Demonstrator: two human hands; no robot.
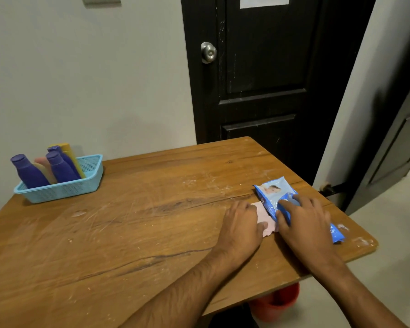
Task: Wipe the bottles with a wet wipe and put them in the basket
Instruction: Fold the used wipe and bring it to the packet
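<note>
The right hand point(304, 223) lies flat-fingered on the blue wipe pack point(278, 197), pinning it, while the left hand point(243, 224) presses a pink wipe point(269, 229) (just left of the pack) with loosely bent fingers. Far left of the pack, the bottles point(47, 168) already stand in the basket point(90, 172), likely leaving only tidying.

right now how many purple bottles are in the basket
3, all upside down in the blue basket: one at the left end, one in the middle front, one behind it beside the yellow bottle. Others may be hidden.
</note>
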